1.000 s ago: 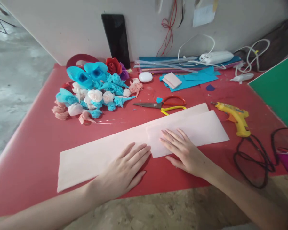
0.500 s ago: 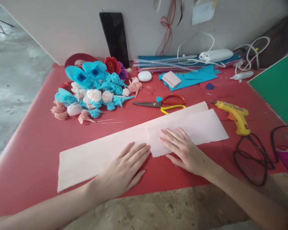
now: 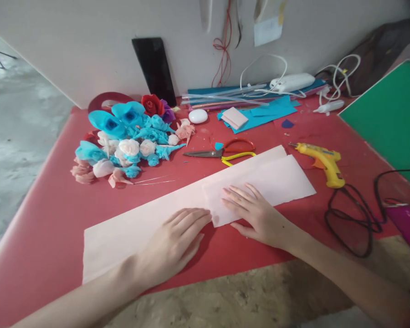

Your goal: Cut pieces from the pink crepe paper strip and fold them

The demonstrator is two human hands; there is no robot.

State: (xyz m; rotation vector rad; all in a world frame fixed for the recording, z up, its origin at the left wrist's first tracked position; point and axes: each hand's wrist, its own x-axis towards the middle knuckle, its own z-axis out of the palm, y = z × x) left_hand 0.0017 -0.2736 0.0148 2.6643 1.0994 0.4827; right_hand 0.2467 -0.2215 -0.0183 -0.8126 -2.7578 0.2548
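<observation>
A long strip of pale pink crepe paper [image 3: 133,228] lies slanted across the red table, its right part doubled by a shorter layer [image 3: 283,182] on top. My right hand [image 3: 256,214] lies flat on that upper layer, fingers spread and thumb near its lower edge. Just left of it, my left hand [image 3: 177,241] rests on the strip with fingers together and slightly bent, the fingertips at the upper layer's left edge. Neither hand grips anything. Beyond the paper are scissors [image 3: 205,154] with one red and one yellow handle.
Paper flowers [image 3: 130,148] are heaped at the back left, thin wires [image 3: 153,181] beside them. A yellow glue gun [image 3: 323,164] with a black cord lies right. Behind are a white oval case [image 3: 198,116], blue paper [image 3: 273,109], a power strip [image 3: 292,82] and a leaning black phone [image 3: 155,70].
My left hand's fingers have drawn closer together and bent a little, staying by the upper layer's edge. My right hand keeps its place on the paper. The camera view has shifted slightly.
</observation>
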